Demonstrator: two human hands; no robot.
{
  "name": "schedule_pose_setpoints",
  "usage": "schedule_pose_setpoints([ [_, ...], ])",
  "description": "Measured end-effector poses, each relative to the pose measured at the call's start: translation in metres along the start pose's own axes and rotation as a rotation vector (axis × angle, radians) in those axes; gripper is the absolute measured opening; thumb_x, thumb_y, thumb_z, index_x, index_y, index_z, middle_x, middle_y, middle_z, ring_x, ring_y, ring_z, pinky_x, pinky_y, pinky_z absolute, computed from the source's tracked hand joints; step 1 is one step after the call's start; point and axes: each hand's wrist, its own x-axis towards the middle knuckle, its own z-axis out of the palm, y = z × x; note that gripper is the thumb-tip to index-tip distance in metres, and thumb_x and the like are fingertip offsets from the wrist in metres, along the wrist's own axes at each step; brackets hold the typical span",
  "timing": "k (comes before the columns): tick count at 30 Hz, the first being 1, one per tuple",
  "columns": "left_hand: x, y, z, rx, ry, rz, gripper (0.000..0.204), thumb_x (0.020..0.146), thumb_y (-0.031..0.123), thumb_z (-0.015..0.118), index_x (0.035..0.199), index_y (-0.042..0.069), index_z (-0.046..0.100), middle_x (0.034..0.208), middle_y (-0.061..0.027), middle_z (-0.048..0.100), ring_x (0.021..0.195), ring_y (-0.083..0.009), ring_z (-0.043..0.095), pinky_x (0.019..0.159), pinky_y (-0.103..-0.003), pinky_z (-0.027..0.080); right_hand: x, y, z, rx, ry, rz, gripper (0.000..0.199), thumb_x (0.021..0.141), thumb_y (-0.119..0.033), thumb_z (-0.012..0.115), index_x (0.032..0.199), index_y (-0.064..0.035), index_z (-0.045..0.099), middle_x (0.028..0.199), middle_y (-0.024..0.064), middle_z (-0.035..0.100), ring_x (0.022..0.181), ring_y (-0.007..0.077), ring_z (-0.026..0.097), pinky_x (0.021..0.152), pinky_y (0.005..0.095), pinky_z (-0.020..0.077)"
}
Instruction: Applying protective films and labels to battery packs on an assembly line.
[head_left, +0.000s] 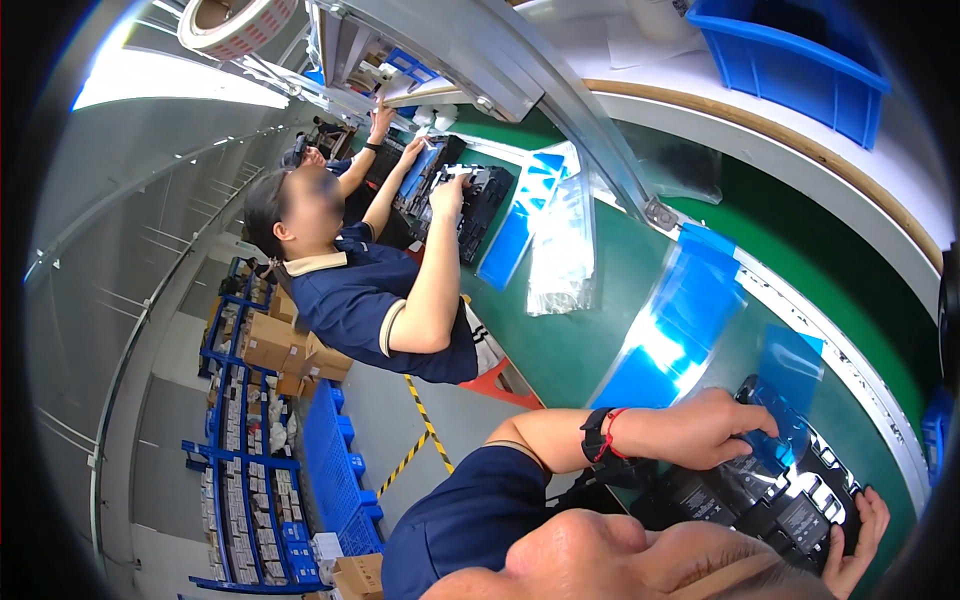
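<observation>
Along the bench edge at the lower right lies a black plastic housing (pixel 798 512) with shiny openings and labelled black blocks. My left hand (pixel 700 428), wearing a black wristband and a red cord, is closed in a pinch at a clear blue film (pixel 783 440) over the housing's far part. My right hand (pixel 862 540) grips the housing's right edge, thumb and fingers around its rim. Just beyond, another clear blue film piece (pixel 792 362) rests on the bench.
A stack of blue film sheets (pixel 665 335) and clear plastic bags (pixel 563 250) lie on the green bench (pixel 530 335). A co-worker (pixel 375 290) handles black housings (pixel 480 205) at left. A metal post (pixel 590 130) rises behind; a blue bin (pixel 790 75) stands on the shelf.
</observation>
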Motion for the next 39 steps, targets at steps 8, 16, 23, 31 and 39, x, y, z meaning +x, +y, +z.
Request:
schedule_pose_setpoints([
  [8, 0.0, 0.0, 0.0, 0.013, -0.038, -0.035, 0.032, 0.077, 0.001, 0.062, 0.107, 0.005, 0.055, 0.078, -0.015, 0.063, 0.07, -0.0323, 0.062, 0.059, -0.038, 0.046, 0.0, -0.001, 0.001, -0.029, -0.008, 0.032, 0.036, 0.085, -0.012, 0.06, 0.118, -0.0009, 0.054, 0.12, 0.0193, 0.051, 0.111, 0.0327, 0.049, 0.096, 0.0385, 0.0388],
  [16, -0.002, 0.002, -0.003, 0.038, -0.046, -0.024, 0.032, 0.076, 0.001, 0.062, 0.107, 0.006, 0.056, 0.079, -0.0154, 0.063, 0.07, -0.033, 0.062, 0.059, -0.039, 0.046, 0.0, -0.005, 0.003, -0.033, 0.011, 0.018, 0.035, 0.084, -0.012, 0.061, 0.117, -0.0014, 0.055, 0.12, 0.0191, 0.053, 0.111, 0.0332, 0.049, 0.097, 0.0393, 0.0383],
  [23, -0.002, 0.004, -0.002, 0.08, -0.037, -0.018, 0.032, 0.076, 0.002, 0.062, 0.106, 0.007, 0.056, 0.077, -0.0142, 0.063, 0.068, -0.033, 0.061, 0.059, -0.039, 0.045, -0.001, 0.0, 0.008, -0.018, 0.045, 0.024, 0.035, 0.083, -0.012, 0.062, 0.117, -0.0022, 0.056, 0.118, 0.0167, 0.055, 0.111, 0.0321, 0.049, 0.096, 0.0388, 0.0376],
  [31, -0.003, 0.005, 0.0, 0.077, -0.023, 0.01, 0.032, 0.075, 0.002, 0.062, 0.106, 0.008, 0.057, 0.075, -0.0138, 0.063, 0.065, -0.0328, 0.06, 0.057, -0.039, 0.044, -0.019, 0.013, 0.027, 0.119, 0.128, 0.175, 0.042, 0.071, 0.001, 0.056, 0.113, 0.0024, 0.052, 0.121, 0.0181, 0.05, 0.116, 0.0329, 0.043, 0.102, 0.0371, 0.0272],
  [39, -0.004, -0.022, 0.012, 0.019, 0.011, 0.006, 0.034, 0.076, -0.002, 0.062, 0.108, 0.007, 0.058, 0.089, -0.0104, 0.062, 0.07, -0.017, 0.059, 0.063, -0.03, 0.048, -0.007, 0.008, 0.03, 0.109, 0.195, 0.096, 0.036, 0.067, -0.01, 0.065, 0.101, -0.0012, 0.061, 0.111, 0.0162, 0.057, 0.109, 0.0337, 0.049, 0.096, 0.04, 0.0348],
])
